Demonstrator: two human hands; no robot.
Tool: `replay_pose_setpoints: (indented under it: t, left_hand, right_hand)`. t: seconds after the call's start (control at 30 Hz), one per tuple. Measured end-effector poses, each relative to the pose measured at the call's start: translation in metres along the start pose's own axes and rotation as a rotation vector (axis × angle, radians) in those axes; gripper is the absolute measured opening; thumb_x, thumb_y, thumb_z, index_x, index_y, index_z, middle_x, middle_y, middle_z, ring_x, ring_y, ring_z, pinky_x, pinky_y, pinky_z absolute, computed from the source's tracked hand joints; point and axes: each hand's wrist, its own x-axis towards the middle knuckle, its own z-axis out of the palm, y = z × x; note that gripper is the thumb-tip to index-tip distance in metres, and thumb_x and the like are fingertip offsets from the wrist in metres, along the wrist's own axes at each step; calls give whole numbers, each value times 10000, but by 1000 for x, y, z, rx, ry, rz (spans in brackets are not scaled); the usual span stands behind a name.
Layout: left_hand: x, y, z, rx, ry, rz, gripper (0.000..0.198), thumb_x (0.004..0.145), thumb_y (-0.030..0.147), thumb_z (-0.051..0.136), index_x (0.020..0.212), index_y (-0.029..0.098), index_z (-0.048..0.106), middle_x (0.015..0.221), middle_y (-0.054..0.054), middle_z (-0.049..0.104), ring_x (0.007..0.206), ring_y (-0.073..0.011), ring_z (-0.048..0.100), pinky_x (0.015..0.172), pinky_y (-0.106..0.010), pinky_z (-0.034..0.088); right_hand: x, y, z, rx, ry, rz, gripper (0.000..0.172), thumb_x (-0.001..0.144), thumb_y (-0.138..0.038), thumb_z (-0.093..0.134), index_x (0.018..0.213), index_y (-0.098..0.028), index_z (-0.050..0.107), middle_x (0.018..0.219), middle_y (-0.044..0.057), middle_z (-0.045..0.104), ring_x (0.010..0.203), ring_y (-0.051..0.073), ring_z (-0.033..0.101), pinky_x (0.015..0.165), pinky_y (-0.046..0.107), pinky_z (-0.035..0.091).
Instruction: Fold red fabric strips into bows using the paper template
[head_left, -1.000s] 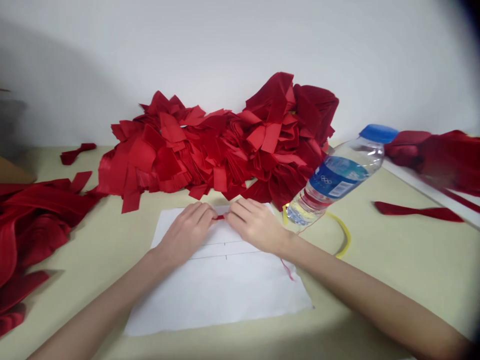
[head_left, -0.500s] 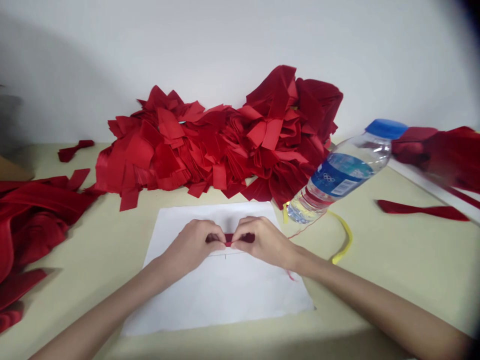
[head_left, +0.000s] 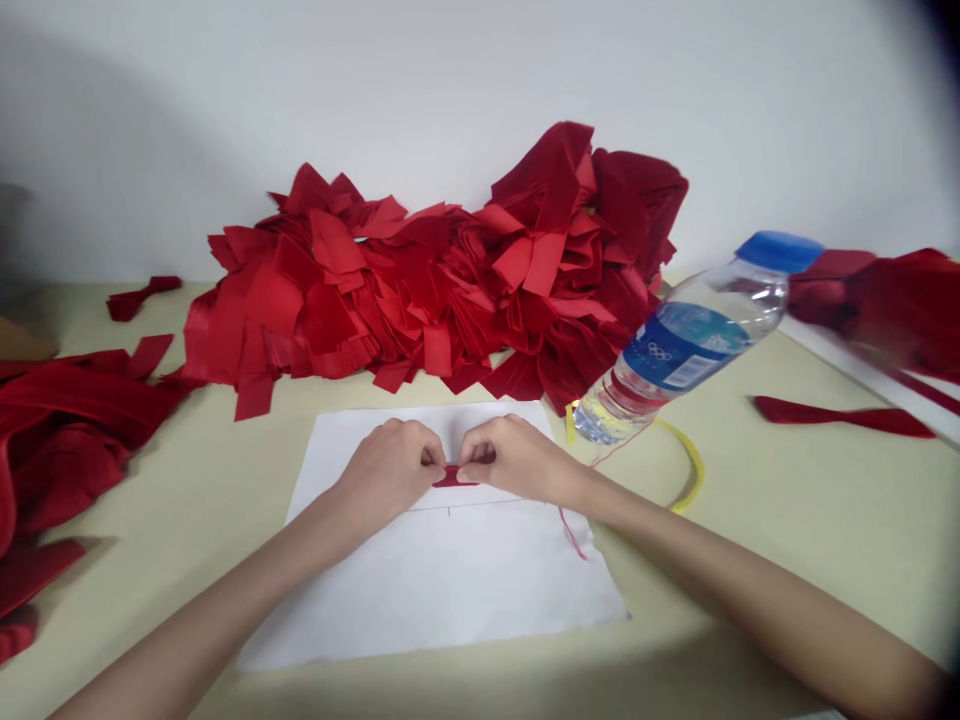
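- Left hand and right hand meet, their fingers clamped on a small red ribbon piece from either side
- The ribbon sits between the fingertips, just above a drawn line on a white paper sheet
- The sheet lies on the worktop, before a heap of red ribbon pieces
- A plastic water bottle lies beside it

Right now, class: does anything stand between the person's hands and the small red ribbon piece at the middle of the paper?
Nothing visible does. The left hand and right hand both pinch the red ribbon piece directly, above the white paper sheet. The plastic water bottle stands apart, beyond the right hand.
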Motion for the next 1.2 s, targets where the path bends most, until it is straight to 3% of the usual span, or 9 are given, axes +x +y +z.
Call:
replay_pose_setpoints:
  t: [0.37, 0.53, 0.77, 0.93, 1.03, 1.13, 1.2]
  left_hand:
    - [19, 3, -11, 23, -120, -82, 79, 581, 177, 584, 562, 191, 660, 525, 18, 581, 474, -125, 485, 450, -237, 323]
    - [18, 2, -10, 56, -98, -33, 126, 598, 149, 548, 562, 194, 661, 519, 19, 594, 489, -130, 503, 450, -228, 336]
    - [-3, -10, 6, 170, 104, 195, 192, 749, 110, 482, 642, 189, 620, 643, 9, 635, 580, -140, 544, 551, -260, 395]
    - [-16, -28, 22, 298, 201, 417, 282, 855, 86, 387, 707, 161, 615, 728, -42, 618, 683, -183, 534, 662, -340, 424]
    - [-20, -36, 28, 386, 251, 571, 321, 845, 19, 351, 730, 145, 623, 731, -56, 617, 691, -196, 535, 663, -362, 441]
    - [-22, -41, 29, 499, 355, 762, 320, 838, -29, 353, 790, 123, 630, 789, -71, 634, 754, -204, 559, 679, -360, 472]
    - [-23, -41, 28, 522, 379, 809, 295, 845, -25, 375, 827, 116, 634, 822, -74, 640, 788, -205, 569, 697, -361, 486]
  right_hand:
    - [8, -1, 0, -85, -13, -66, 80, 730, -188, 620, 747, -200, 698, 640, -23, 648, 578, 91, 542, 561, 206, 363]
    - [5, 1, 2, -161, 12, -170, 84, 775, -156, 594, 774, -181, 674, 688, -12, 645, 626, 99, 547, 592, 210, 373]
    - [-5, 4, 7, -296, 47, -378, 127, 873, -182, 502, 814, -151, 610, 797, 31, 613, 754, 135, 542, 703, 259, 399]
    - [-9, 14, 20, -624, 248, -660, 225, 922, -161, 400, 817, -116, 594, 781, 51, 578, 731, 152, 499, 680, 279, 396]
    - [-12, 19, 23, -684, 282, -786, 252, 933, -130, 372, 816, -121, 596, 785, 39, 583, 740, 150, 484, 657, 271, 387]
    - [-15, 22, 23, -670, 253, -813, 242, 930, -116, 382, 833, -124, 603, 815, 37, 595, 792, 154, 492, 675, 272, 393]
    - [-17, 22, 23, -637, 238, -779, 226, 926, -110, 391, 865, -120, 608, 836, 38, 602, 812, 148, 500, 700, 271, 400]
